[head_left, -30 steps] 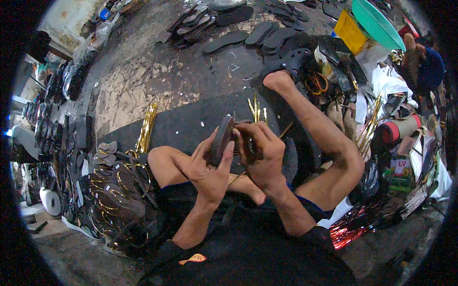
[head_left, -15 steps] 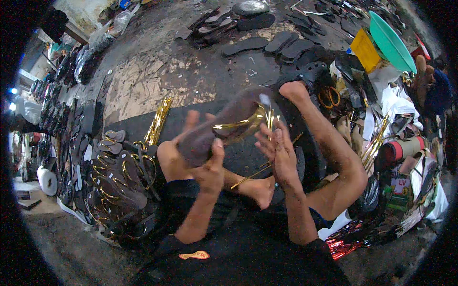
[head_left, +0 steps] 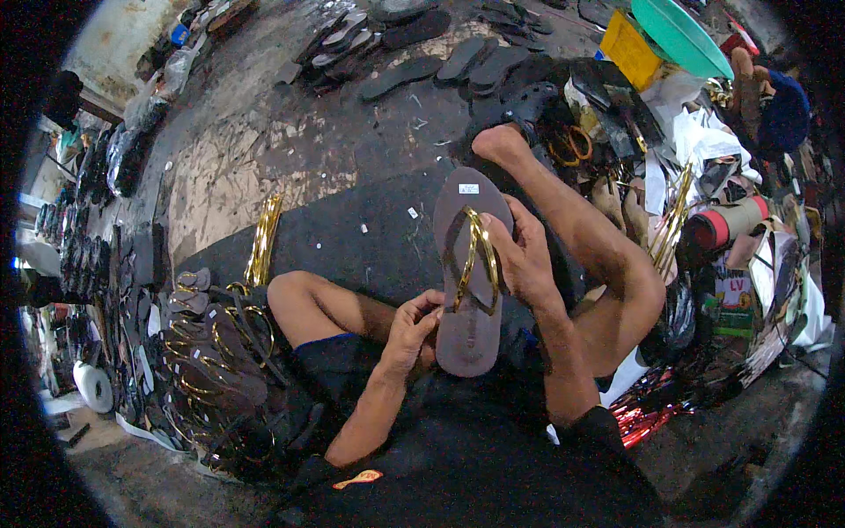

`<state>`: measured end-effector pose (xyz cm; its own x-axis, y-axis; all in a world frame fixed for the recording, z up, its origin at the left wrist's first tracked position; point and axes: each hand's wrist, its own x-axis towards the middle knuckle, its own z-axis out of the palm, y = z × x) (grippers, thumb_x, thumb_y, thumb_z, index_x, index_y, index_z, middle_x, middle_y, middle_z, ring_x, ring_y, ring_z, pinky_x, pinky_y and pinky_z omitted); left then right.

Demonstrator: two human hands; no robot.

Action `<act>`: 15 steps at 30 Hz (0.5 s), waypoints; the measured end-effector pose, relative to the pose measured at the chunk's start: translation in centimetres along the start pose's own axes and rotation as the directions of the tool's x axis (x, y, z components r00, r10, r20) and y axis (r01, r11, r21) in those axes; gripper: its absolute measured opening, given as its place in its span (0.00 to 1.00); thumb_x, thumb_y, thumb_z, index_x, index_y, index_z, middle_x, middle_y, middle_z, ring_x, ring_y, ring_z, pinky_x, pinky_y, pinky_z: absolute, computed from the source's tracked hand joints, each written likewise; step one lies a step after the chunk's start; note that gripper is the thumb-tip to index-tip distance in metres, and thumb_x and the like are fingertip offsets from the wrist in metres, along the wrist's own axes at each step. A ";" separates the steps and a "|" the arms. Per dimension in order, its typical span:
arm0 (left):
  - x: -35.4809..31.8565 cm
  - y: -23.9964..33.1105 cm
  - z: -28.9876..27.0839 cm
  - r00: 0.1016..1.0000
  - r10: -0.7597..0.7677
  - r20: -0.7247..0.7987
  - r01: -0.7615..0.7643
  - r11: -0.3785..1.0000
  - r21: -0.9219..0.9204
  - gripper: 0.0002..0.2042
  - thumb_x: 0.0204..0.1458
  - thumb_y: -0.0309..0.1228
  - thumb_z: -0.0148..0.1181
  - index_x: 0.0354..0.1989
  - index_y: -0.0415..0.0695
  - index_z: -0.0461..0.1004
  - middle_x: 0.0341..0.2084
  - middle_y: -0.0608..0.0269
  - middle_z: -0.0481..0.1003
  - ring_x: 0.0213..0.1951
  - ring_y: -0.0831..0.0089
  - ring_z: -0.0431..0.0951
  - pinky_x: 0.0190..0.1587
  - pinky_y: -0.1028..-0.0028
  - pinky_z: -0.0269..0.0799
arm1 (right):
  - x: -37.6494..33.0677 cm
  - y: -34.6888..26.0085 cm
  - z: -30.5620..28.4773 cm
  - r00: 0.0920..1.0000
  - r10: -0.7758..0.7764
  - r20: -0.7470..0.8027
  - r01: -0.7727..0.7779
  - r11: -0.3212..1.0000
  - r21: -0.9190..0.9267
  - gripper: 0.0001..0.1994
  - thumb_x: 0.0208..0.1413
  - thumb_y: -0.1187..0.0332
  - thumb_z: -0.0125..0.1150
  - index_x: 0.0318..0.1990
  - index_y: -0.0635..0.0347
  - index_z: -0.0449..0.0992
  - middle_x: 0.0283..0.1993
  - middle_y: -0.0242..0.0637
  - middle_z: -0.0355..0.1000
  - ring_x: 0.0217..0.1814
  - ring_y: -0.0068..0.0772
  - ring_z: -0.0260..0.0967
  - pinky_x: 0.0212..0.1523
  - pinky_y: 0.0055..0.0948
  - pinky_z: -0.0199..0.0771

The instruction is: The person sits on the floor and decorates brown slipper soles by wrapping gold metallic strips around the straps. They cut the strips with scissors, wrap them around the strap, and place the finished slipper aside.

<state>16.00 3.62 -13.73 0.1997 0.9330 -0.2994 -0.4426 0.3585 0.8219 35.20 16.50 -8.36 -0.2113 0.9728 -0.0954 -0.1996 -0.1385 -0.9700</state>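
A brown flip-flop [head_left: 469, 341] with a shiny gold thong strap is held upright before me, its top face toward me and its toe end pointing away. A small white label sticks to the toe area. My right hand [head_left: 528, 260] grips its right edge, thumb over the strap and the other fingers behind the sole. At the lower left edge, near where the strap meets the sole, my left hand [head_left: 410, 334] has its fingertips pinched together against the flip-flop. What lies behind the sole is hidden.
Finished flip-flops with gold straps [head_left: 211, 361] are heaped to my left. A bundle of gold strips [head_left: 264, 242] lies beyond my left knee. Dark soles [head_left: 400, 77] lie ahead; a green basin [head_left: 682, 37] and yellow box [head_left: 629, 48] stand far right. Red shiny strips [head_left: 647, 418] are near right.
The flip-flop has swung from a slant to upright and come nearer. My right hand, earlier flat and apart from it, now grips its edge; my left hand has shifted to the lower left edge.
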 end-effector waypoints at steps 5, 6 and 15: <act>0.1 3.1 2.8 0.990 -0.122 -0.073 0.078 0.898 -0.433 0.19 0.66 0.31 0.61 0.62 0.36 0.70 0.52 0.57 0.80 0.53 0.69 0.81 0.59 0.67 0.77 | 0.7 1.9 0.1 0.992 -0.084 -0.092 0.037 0.905 -0.425 0.30 0.62 0.63 0.70 0.68 0.63 0.67 0.55 0.51 0.78 0.57 0.46 0.79 0.60 0.40 0.77; 0.5 4.2 3.1 0.988 -0.134 -0.071 0.077 0.845 -0.528 0.21 0.66 0.31 0.62 0.64 0.36 0.69 0.53 0.57 0.79 0.55 0.68 0.80 0.60 0.66 0.76 | 0.5 1.8 1.2 0.989 -0.130 -0.075 0.078 0.870 -0.487 0.33 0.60 0.64 0.72 0.69 0.61 0.64 0.56 0.53 0.77 0.58 0.48 0.79 0.61 0.41 0.77; -0.9 2.3 -5.6 0.805 0.142 -0.575 -0.079 0.988 0.133 0.17 0.69 0.30 0.58 0.63 0.36 0.68 0.47 0.56 0.80 0.45 0.67 0.82 0.49 0.68 0.79 | 18.3 2.8 0.2 0.868 -0.004 0.497 0.453 0.419 -0.787 0.53 0.42 0.54 0.86 0.76 0.48 0.58 0.68 0.52 0.69 0.71 0.61 0.66 0.66 0.53 0.70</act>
<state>9.95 3.73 -14.27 -0.4050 0.8206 -0.4032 -0.3367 0.2762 0.9002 30.61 33.90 -12.79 -0.6585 0.7519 0.0319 0.5735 0.5288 -0.6257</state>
